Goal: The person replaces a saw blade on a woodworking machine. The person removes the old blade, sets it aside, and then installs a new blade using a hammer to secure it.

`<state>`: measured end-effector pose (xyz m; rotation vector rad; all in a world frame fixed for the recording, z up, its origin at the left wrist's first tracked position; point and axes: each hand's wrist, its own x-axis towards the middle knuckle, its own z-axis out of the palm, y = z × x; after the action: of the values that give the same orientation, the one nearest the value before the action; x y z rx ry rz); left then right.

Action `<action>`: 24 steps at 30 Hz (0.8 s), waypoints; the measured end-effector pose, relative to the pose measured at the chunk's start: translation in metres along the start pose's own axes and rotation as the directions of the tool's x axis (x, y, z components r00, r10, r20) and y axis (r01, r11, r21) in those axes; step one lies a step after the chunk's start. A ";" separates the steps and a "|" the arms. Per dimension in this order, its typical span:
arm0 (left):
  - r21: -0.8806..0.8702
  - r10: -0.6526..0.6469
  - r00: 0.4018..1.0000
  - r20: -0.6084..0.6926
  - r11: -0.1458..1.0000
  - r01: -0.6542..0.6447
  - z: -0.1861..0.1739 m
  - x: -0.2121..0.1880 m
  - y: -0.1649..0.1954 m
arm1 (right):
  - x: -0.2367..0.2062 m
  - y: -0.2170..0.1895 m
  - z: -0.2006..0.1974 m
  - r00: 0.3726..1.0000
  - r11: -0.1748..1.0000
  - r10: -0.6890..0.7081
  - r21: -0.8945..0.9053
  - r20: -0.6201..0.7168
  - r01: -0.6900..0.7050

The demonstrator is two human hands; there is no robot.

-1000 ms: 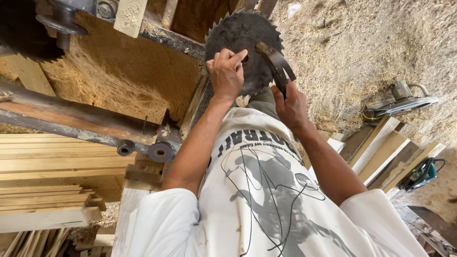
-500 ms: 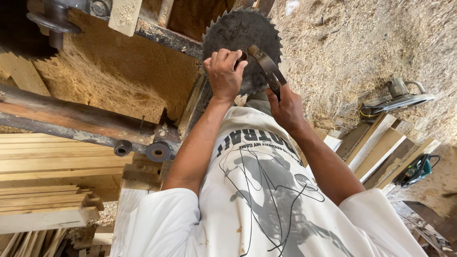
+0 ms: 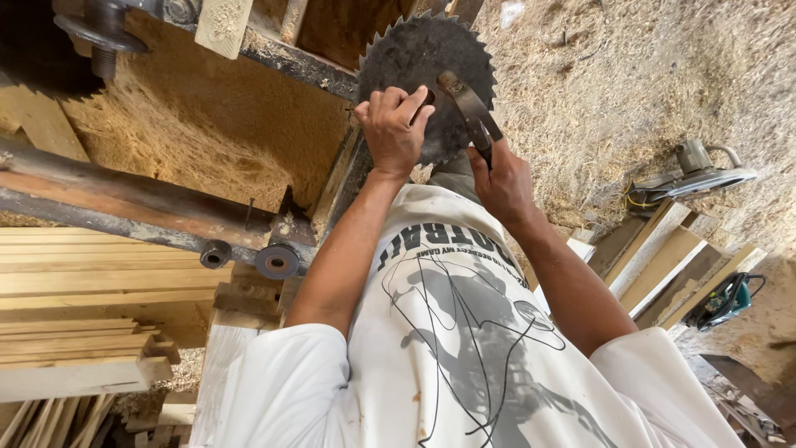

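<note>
- We see the left hand point(image 3: 393, 126) clenched on the circular saw blade point(image 3: 427, 83), at twelve o'clock above the white shirt point(image 3: 464, 340).
- The right hand point(image 3: 502, 178) grasps a dark wrench point(image 3: 469, 108) laid across the blade's centre.
- Stacked planks point(image 3: 83, 307) lie at nine o'clock.

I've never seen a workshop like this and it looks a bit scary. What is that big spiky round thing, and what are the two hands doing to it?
The picture comes from a camera worn on a person's head, looking down at their own arms and white shirt. The spiky round thing is a circular saw blade, a dark metal disc with teeth around its edge. The left hand presses on the blade's face. The right hand grips a dark metal wrench whose head sits near the blade's middle. Light wooden planks are stacked on the left, and sawdust covers the ground. Two power tools lie on the right.
</note>
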<state>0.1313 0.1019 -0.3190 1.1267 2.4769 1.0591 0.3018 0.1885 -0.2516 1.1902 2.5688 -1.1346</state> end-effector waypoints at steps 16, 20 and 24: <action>-0.029 0.017 0.998 0.054 0.999 -0.016 0.002 0.007 -0.003 | -0.006 0.005 0.001 0.995 0.999 -0.041 0.009 -0.087 0.042; -0.053 0.029 0.999 0.042 0.998 -0.027 0.004 0.003 -0.007 | -0.008 0.005 0.003 0.997 0.999 -0.036 0.012 -0.063 0.037; -0.028 0.018 0.999 0.044 0.999 -0.017 0.012 -0.002 -0.013 | -0.009 0.008 0.006 1.000 1.000 0.009 0.015 -0.029 -0.008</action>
<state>0.1311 0.1006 -0.3374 1.1539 2.4155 1.0575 0.3118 0.1822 -0.2576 1.2284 2.5780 -1.1450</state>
